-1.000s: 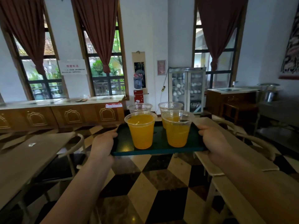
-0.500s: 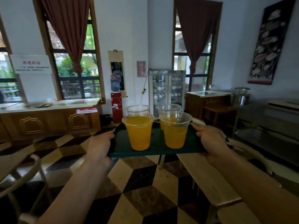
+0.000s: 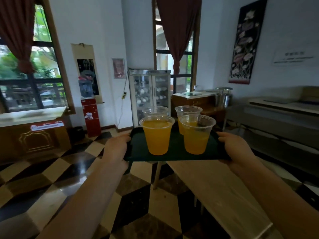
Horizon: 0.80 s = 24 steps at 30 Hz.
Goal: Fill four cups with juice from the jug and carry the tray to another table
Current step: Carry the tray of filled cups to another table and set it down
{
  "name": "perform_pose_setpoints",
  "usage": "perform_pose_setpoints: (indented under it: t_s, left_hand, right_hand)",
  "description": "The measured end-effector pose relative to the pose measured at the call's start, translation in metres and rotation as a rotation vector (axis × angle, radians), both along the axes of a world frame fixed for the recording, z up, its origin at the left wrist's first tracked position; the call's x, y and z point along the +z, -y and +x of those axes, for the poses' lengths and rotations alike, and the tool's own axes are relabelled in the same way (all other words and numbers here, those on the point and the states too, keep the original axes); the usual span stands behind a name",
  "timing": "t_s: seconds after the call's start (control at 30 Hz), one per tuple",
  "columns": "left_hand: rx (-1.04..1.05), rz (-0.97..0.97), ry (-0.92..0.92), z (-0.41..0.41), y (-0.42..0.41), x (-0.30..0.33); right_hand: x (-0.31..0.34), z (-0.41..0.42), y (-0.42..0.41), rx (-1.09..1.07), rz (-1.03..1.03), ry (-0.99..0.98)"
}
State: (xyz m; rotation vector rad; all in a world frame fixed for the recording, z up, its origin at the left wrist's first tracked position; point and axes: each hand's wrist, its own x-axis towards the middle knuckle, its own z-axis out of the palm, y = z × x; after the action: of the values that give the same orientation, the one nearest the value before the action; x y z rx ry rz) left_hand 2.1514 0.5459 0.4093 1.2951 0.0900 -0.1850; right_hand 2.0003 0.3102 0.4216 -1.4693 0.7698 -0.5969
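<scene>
We observed a dark green rectangular tray (image 3: pixel 176 151) with a raised rim, held level in the air above the checkered floor (image 3: pixel 72 171) and the far end of a pale wooden surface (image 3: pixel 215 190). Four clear plastic cups stood upright on it in two rows. The near left cup (image 3: pixel 156 135) was filled nearly to its rim with orange juice. The near right cup (image 3: pixel 197 134) held juice to a slightly lower level, with a dark blurred patch showing through its wall. The far right cup (image 3: pixel 187 112) stood just behind it, its juice partly visible. The far left cup (image 3: pixel 154 110) was mostly hidden behind the near left cup; we could not tell its fill level.

The left hand (image 3: pixel 116 149) gripped the left edge of the tray, thumb laid over the rim and the remaining fingers curled out of sight beneath. The right hand (image 3: pixel 236 148) gripped the right edge in the same manner, thumb on top of the rim. Both forearms extended forward from the lower frame, roughly symmetrical, with the tray between them.

A glass-door cabinet (image 3: pixel 149 95) stood against the far wall behind the cups.
</scene>
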Motion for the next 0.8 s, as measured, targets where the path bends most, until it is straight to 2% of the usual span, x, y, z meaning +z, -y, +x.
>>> perform_pose_setpoints:
  t_s: [0.3,0.6,0.8]
  left_hand:
    - [-0.129,0.015,-0.026,0.137,0.107,-0.018]
    - [-0.186,0.033,0.036,0.245,0.212,0.001]
    - [-0.278,-0.008,0.011,0.316,0.275,0.004]
  right_hand:
    - [-0.01,0.102,0.084,-0.099,0.031,0.037]
    - [0.005,0.196,0.169,-0.146,0.012,0.041]
    - [0.013,0.248,0.213,-0.188,-0.002,0.041]
